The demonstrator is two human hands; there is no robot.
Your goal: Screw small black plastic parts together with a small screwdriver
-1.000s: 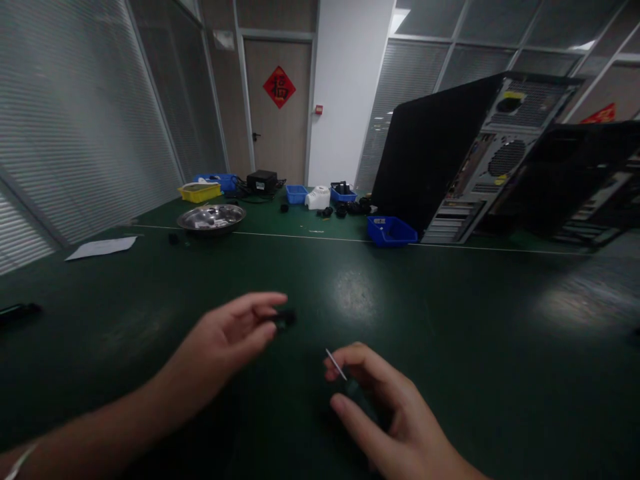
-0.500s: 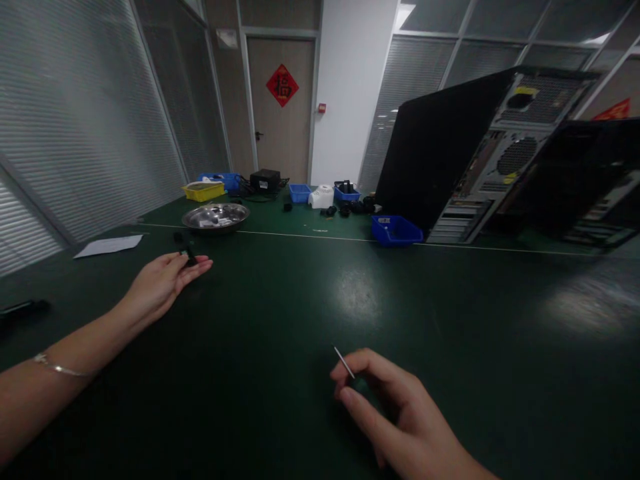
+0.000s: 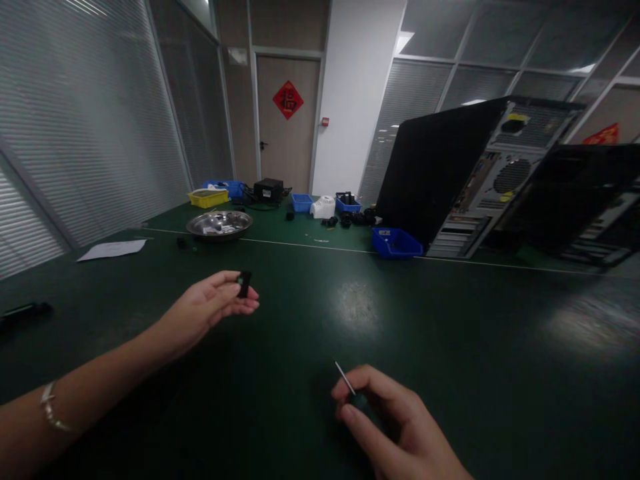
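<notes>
Between the thumb and fingers of my left hand (image 3: pixel 213 305) is a small black part (image 3: pixel 245 284), raised above the green tabletop (image 3: pixel 295 313) left of the middle. What kind of part it is I cannot tell. At the lower right, my right hand (image 3: pixel 387 417) is closed around a screwdriver (image 3: pixel 345 378). Its thin metal shaft points up and to the left, and its dark handle is mostly hidden by my fingers. The two hands are well apart. Beyond my left hand, small dark pieces (image 3: pixel 184 244) lie on the table.
A steel bowl (image 3: pixel 220 233) with small items stands behind my left hand, a paper sheet (image 3: pixel 113 249) left of it. Further back are a yellow tray (image 3: pixel 208 198) and a black box (image 3: pixel 269 189). A blue bin (image 3: pixel 397 244) sits beside a black computer case (image 3: pixel 440 163).
My left hand has lifted the small black part away from the dark pieces and moved right and nearer to me. My right hand still holds the screwdriver. The view has tipped slightly up.
</notes>
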